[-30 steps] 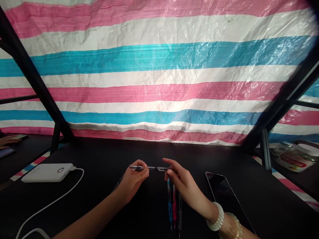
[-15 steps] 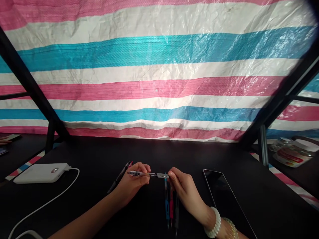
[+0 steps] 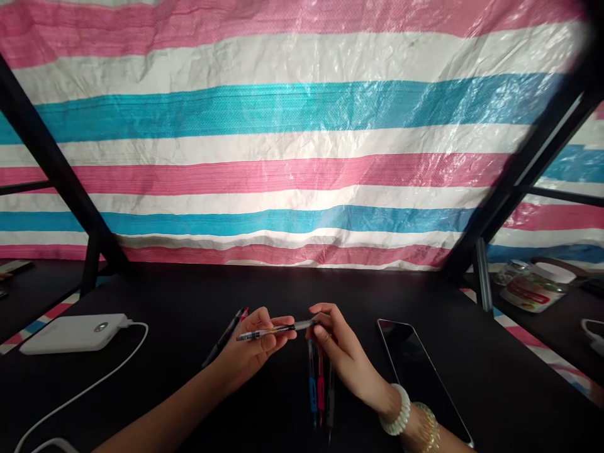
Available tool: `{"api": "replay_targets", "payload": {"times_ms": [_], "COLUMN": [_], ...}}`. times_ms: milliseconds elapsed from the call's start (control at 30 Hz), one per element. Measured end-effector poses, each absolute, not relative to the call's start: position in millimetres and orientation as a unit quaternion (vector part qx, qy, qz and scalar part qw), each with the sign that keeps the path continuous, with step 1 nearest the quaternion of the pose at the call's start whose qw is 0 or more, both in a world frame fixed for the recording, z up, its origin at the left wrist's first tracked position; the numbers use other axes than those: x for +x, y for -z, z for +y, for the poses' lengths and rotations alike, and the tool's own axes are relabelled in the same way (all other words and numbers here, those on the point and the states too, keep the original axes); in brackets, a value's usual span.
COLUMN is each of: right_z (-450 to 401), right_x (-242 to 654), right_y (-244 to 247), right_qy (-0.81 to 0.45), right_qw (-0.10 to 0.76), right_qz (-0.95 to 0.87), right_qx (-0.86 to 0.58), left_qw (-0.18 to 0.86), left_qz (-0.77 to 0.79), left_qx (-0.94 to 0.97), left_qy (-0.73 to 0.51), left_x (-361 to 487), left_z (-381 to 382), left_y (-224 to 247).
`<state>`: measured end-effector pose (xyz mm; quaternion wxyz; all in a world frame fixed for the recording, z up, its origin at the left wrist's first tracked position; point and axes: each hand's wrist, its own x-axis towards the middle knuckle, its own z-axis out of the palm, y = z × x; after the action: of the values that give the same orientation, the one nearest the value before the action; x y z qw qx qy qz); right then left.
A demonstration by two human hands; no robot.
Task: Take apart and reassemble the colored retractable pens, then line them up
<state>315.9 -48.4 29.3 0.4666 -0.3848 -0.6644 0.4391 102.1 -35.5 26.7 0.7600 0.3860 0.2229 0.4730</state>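
Observation:
A clear pen with dark parts point(image 3: 267, 331) lies level between my hands, above the black table. My left hand point(image 3: 252, 346) grips its barrel between thumb and fingers. My right hand point(image 3: 342, 352) pinches the pen's right end, its fingertips partly covering it. Beneath my right hand a blue pen point(image 3: 313, 393), a pink pen point(image 3: 321, 390) and a dark grey pen point(image 3: 331, 402) lie side by side on the table. Behind my left wrist are dark pens point(image 3: 221, 343), one with a pink end, partly hidden by the hand.
On the left rests a white power bank point(image 3: 70, 333) with a white cable point(image 3: 108, 377). A black phone point(image 3: 419, 371) lies right of my right hand. Black slanted bars point(image 3: 70, 170) frame both sides, before a striped sheet point(image 3: 283, 107). A jar point(image 3: 535, 289) stands far right.
The held pen has tilted slightly, its left end lower. My right fingers have shifted on its right end, and my left fingers have spread a little. The view has moved slightly.

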Motion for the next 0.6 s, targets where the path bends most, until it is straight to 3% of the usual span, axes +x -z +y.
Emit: {"api": "replay_targets", "payload": {"times_ms": [333,600], "right_z": [-49.7,-46.8], "right_x": [319.7,320.1], "right_y": [-28.7,-25.5], "right_qy": [-0.380,-0.326], "right_qw": [0.428,0.463], "right_qz": [-0.699,-0.711], "right_qx": [-0.428,-0.416], "left_qw": [0.773,0.772], "left_qz": [0.212,0.216], "left_qx": [0.381,0.349], "left_qy": [-0.461,-0.486], "left_x": [99.9,101.9], "left_z": [-37.7,-34.9], "left_y": [-23.6,-22.3]}}
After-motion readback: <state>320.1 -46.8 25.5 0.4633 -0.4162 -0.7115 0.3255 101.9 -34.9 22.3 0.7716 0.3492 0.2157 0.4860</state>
